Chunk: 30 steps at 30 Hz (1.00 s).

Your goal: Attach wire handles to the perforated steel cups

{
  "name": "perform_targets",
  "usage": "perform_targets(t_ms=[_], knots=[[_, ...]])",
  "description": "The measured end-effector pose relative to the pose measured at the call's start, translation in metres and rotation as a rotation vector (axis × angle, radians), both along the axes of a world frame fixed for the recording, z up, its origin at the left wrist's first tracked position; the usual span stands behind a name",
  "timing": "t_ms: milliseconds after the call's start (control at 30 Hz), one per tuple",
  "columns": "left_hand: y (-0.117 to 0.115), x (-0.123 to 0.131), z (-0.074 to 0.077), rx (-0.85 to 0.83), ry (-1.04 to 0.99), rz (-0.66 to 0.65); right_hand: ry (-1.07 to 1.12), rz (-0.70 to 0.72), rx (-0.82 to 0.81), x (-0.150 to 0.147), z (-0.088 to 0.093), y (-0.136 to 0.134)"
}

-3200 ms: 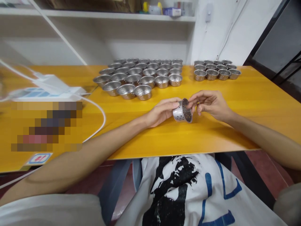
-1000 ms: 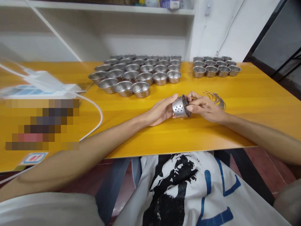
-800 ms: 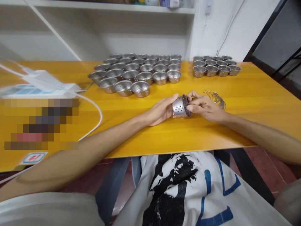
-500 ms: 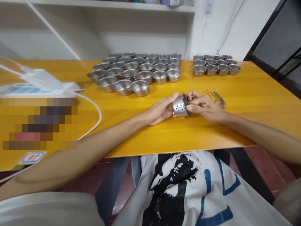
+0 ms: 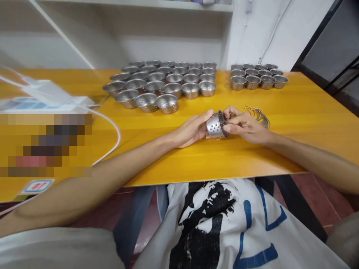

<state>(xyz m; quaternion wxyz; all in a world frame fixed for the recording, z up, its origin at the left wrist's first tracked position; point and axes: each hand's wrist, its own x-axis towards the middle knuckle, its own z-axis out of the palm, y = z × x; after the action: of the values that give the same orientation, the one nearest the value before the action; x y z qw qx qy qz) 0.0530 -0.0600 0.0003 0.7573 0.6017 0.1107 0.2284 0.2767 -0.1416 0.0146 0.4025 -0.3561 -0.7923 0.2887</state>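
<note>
Both hands grasp one perforated steel cup (image 5: 214,125) tipped sideways near the tabletop's (image 5: 196,160) front edge: the left hand (image 5: 193,129) cradles its base, best held steady, while the right hand (image 5: 244,125) pinches the rim, wire rings (image 5: 259,116) just beside.

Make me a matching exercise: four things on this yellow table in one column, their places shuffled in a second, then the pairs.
1 perforated metal cup
2 wire rings
3 smaller group of cups
4 white cable

A far right of the table
B curving over the table's left part
C between left hand and right hand
D just behind the right hand

Pairs: 1-C, 2-D, 3-A, 4-B
</note>
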Motion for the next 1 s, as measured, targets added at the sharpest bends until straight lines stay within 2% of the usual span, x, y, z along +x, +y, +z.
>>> perform_targets(t_ms=[333,600,767,867,1000], knots=[[-0.003,0.001,0.004,-0.032,0.023,0.037,-0.035,-0.014,0.016,0.000,0.004,-0.002],[-0.007,0.000,0.010,-0.117,0.034,0.058,0.142,-0.071,-0.029,-0.001,0.003,-0.004],[-0.007,0.002,0.008,-0.044,0.103,0.042,0.231,-0.110,-0.108,-0.004,-0.002,-0.005],[-0.005,0.005,0.005,0.053,0.154,0.111,0.233,-0.115,-0.170,-0.006,-0.001,-0.007],[-0.002,0.008,-0.001,0.166,0.173,0.198,0.087,-0.165,-0.069,-0.008,0.003,-0.009]])
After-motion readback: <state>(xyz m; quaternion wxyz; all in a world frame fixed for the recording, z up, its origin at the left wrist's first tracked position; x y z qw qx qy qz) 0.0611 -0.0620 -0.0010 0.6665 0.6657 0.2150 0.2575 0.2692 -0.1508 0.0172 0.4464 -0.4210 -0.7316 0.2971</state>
